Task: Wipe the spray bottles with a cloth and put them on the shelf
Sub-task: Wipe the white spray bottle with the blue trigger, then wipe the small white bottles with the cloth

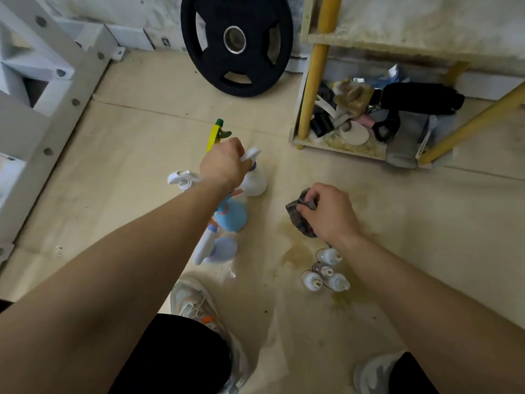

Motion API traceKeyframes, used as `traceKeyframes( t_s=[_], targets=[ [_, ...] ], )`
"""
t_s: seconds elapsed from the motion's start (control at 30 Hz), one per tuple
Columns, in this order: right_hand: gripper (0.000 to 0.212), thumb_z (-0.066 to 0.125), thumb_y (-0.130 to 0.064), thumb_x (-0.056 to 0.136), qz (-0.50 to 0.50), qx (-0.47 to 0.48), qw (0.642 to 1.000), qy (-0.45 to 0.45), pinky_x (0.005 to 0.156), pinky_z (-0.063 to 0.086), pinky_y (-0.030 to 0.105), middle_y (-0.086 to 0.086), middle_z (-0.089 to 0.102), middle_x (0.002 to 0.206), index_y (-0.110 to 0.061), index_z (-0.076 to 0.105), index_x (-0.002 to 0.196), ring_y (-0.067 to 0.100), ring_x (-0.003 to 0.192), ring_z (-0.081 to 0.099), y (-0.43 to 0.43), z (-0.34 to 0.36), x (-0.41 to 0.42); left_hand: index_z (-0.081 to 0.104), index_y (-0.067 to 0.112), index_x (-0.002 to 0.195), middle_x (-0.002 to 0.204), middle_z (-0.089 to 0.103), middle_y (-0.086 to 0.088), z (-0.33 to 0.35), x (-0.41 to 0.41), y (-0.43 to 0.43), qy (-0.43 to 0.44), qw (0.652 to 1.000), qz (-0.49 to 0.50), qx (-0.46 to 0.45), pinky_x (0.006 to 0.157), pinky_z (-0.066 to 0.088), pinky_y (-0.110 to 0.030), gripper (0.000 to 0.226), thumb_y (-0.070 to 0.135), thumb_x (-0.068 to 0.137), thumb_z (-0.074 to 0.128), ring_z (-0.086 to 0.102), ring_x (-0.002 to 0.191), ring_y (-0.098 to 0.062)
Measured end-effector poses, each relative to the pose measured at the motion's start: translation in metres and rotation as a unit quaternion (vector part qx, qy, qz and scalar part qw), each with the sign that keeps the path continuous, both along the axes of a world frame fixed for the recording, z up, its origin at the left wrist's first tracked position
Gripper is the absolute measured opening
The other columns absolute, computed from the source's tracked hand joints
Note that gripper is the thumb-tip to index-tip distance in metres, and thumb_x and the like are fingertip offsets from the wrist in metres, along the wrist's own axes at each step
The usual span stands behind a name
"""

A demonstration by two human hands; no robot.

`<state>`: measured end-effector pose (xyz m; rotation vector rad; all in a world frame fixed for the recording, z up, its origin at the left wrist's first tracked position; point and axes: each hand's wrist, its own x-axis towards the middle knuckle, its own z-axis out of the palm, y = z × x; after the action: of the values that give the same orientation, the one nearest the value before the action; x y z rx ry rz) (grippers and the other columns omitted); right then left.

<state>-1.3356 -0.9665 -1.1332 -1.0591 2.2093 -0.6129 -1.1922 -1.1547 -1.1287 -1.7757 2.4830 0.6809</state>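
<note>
Two hands, both mine, both occupied. Left hand [224, 163]: arm stretched forward, fingers curled round the sprayer head of a white bottle [255, 184] standing on the floor [136, 166]. Right hand [331, 214]: knuckles up, fingers bunched on a dark cloth [299, 220], right of that bottle. Shelf [315, 81]: beyond, well apart.

Open floor [284, 155] directly before shelf [335, 144]. On shelf's bottom tier, packed clutter [420, 100], little room. Left of shelf, weight plate [196, 29] leaning at wall. Well before shelf, standing spray bottles [230, 214] and small bottles [325, 273]; bare lane between.
</note>
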Motion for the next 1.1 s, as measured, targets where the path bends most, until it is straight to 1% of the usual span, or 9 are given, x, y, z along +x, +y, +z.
traceKeyframes(
  t_s=[0.17,0.23,0.37,0.43,0.57,0.77,0.87,1.0,1.1],
  targets=[
    [0.019,0.076,-0.026,0.089,0.010,-0.002,1.000,0.015,0.074,0.050,0.031,0.001,0.063,0.099,-0.024,0.058,0.085,0.021,0.091,0.060,0.012,0.014,0.001,0.059,0.019,0.126,0.125,0.060,-0.005,0.022,0.001,0.027,-0.010,0.992,-0.075,-0.102,0.082,0.049,-0.039,0.038,0.038,0.093,0.064,0.053,0.117,-0.028],
    [0.019,0.076,-0.026,0.089,0.014,-0.010,1.000,0.020,0.071,0.045,0.029,0.001,0.062,0.100,-0.024,0.058,0.086,0.020,0.091,0.059,0.019,0.028,0.002,0.060,0.021,0.125,0.124,0.059,-0.005,0.037,-0.002,0.046,0.023,0.986,-0.128,-0.101,0.085,0.051,-0.041,0.037,0.032,0.090,0.065,0.054,0.117,-0.027],
    [0.017,0.077,-0.026,0.087,0.000,-0.046,0.999,0.018,0.068,0.042,0.026,-0.003,0.063,0.096,-0.023,0.061,0.087,0.018,0.090,0.059,0.035,0.066,0.001,0.054,0.022,0.133,0.114,0.064,0.001,0.065,-0.009,0.097,0.052,0.959,-0.225,0.161,0.077,0.046,-0.021,0.049,0.023,0.089,0.075,0.061,0.094,-0.016],
    [0.019,0.080,-0.025,0.085,-0.020,-0.074,0.997,-0.009,0.062,0.041,0.017,-0.008,0.062,0.092,-0.022,0.062,0.090,0.014,0.085,0.060,0.048,0.085,-0.001,0.051,0.023,0.136,0.107,0.064,0.003,0.073,-0.008,0.126,0.123,0.933,-0.221,0.255,0.067,0.044,-0.008,0.056,0.018,0.087,0.078,0.061,0.080,-0.007],
    [0.036,0.080,-0.031,0.084,-0.040,-0.116,0.992,-0.042,0.065,0.040,0.010,-0.018,0.056,0.094,-0.025,0.055,0.109,-0.002,0.083,0.057,0.082,0.117,-0.009,0.058,0.017,0.111,0.091,0.070,-0.007,0.092,-0.009,0.165,0.265,0.903,-0.145,0.305,0.064,0.053,-0.024,0.028,0.005,0.089,0.071,0.067,0.074,-0.014],
    [0.044,0.081,-0.031,0.084,0.027,-0.123,0.984,-0.126,0.072,0.061,0.033,-0.010,0.070,0.102,-0.025,0.063,0.124,0.001,0.075,0.067,0.145,0.135,-0.011,0.063,0.013,0.105,0.074,0.073,0.002,0.112,-0.018,0.206,0.339,0.862,-0.066,0.370,0.062,0.053,-0.020,0.017,0.001,0.094,0.065,0.070,0.066,-0.012],
    [0.053,0.081,-0.021,0.083,0.023,-0.103,0.990,-0.094,0.085,0.059,0.040,-0.004,0.070,0.112,-0.027,0.059,0.130,0.014,0.086,0.072,0.173,0.126,-0.013,0.063,0.014,0.099,0.078,0.071,-0.003,0.108,-0.025,0.226,0.316,0.867,-0.082,0.376,0.058,0.051,-0.019,0.018,-0.001,0.091,0.069,0.068,0.066,-0.014],
    [0.035,0.072,-0.009,0.086,-0.001,-0.045,0.996,-0.075,0.075,0.061,0.038,0.000,0.074,0.092,-0.023,0.066,0.117,0.015,0.068,0.073,0.199,0.103,-0.020,0.063,0.009,0.100,0.075,0.066,-0.006,0.086,-0.029,0.243,0.235,0.885,-0.124,0.382,0.051,0.046,-0.015,0.022,0.001,0.086,0.077,0.060,0.053,-0.006],
    [0.034,0.072,-0.011,0.085,0.007,0.027,0.999,-0.039,0.080,0.055,0.035,0.005,0.072,0.102,-0.019,0.069,0.117,0.024,0.092,0.068,0.210,0.075,-0.026,0.063,0.018,0.105,0.082,0.069,0.000,0.045,-0.012,0.240,0.116,0.942,-0.115,0.293,0.059,0.045,-0.022,0.029,0.020,0.084,0.082,0.063,0.064,-0.007]
  ],
)
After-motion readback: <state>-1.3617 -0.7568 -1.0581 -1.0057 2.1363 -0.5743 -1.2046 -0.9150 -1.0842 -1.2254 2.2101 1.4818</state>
